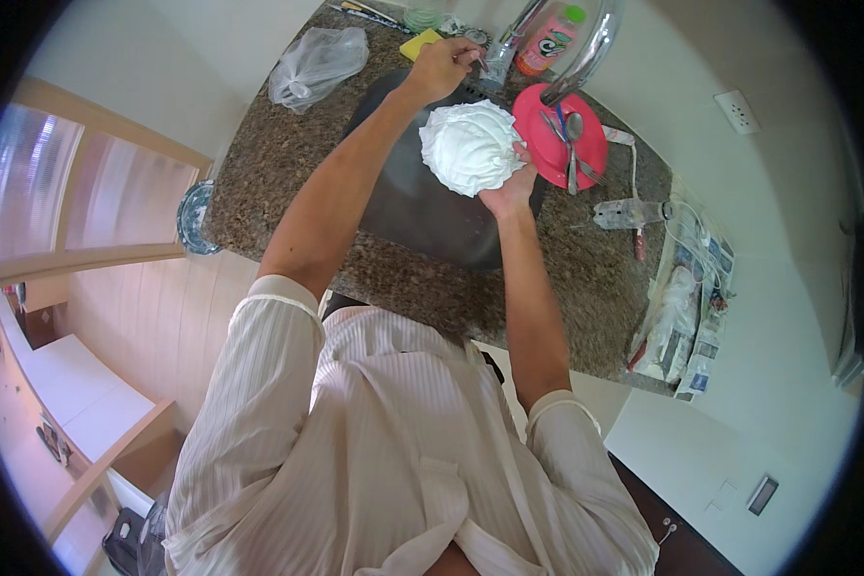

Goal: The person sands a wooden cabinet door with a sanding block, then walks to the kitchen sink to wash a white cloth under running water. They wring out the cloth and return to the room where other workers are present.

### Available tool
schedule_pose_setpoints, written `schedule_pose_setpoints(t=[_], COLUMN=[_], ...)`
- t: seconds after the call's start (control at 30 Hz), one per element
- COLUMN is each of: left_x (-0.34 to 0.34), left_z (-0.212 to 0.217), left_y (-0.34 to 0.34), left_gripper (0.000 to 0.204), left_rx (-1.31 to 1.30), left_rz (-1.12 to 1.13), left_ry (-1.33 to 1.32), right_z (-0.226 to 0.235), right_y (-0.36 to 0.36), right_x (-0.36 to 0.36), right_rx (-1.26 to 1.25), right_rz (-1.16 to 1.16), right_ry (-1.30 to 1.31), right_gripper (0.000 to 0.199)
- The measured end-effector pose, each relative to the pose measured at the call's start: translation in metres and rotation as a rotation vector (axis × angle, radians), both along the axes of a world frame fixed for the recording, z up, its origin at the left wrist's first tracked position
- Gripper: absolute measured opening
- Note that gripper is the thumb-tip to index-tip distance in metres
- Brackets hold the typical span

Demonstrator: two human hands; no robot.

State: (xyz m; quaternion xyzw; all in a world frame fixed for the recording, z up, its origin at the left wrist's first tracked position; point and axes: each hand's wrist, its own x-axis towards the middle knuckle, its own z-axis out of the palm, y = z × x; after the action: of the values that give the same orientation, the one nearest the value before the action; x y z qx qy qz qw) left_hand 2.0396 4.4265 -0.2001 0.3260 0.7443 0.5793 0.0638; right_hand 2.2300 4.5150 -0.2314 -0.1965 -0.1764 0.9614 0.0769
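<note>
My right hand grips the lower right rim of a white, round dish with a ruffled edge and ridged surface. The dish is over the dark sink. Up at the back of the sink, my left hand has its fingertips pinched together at the handle of the chrome faucet. The fingers partly hide that handle. Just behind the left wrist, a yellow sponge lies on the counter. A red plate with spoons and a fork on it sits right of the dish.
The faucet's curved spout arches over the red plate. Behind it stands a pink bottle with a green cap. A clear plastic bag lies at the far left of the granite counter; a clear bottle lies at right, near newspaper.
</note>
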Motion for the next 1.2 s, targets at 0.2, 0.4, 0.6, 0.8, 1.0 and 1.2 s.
schedule_pose_setpoints(t=[0.2, 0.4, 0.6, 0.8, 1.0, 1.2], left_x=[-0.001, 0.008, 0.068, 0.104, 0.018, 0.013], left_z=[-0.007, 0.002, -0.081, -0.084, -0.008, -0.003], left_y=[-0.004, -0.011, -0.042, -0.043, -0.002, 0.005], left_gripper=[0.017, 0.022, 0.043, 0.048, 0.019, 0.012], left_rx=[0.000, -0.051, -0.017, -0.030, 0.080, 0.138], left_rz=[0.021, 0.023, 0.500, 0.573, 0.030, 0.083], left_ry=[0.114, 0.102, -0.260, -0.171, 0.113, 0.178], right_z=[0.000, -0.009, -0.050, -0.075, -0.075, -0.078], right_y=[-0.003, -0.007, 0.001, 0.012, 0.009, 0.008], right_x=[-0.010, -0.016, -0.023, -0.013, -0.012, -0.017], right_rx=[-0.038, -0.077, -0.131, -0.172, -0.136, -0.070], right_rz=[-0.050, -0.051, -0.035, -0.106, -0.113, -0.104], right_ry=[-0.063, -0.083, -0.052, -0.068, -0.130, -0.221], right_gripper=[0.052, 0.052, 0.052, 0.051, 0.050, 0.049])
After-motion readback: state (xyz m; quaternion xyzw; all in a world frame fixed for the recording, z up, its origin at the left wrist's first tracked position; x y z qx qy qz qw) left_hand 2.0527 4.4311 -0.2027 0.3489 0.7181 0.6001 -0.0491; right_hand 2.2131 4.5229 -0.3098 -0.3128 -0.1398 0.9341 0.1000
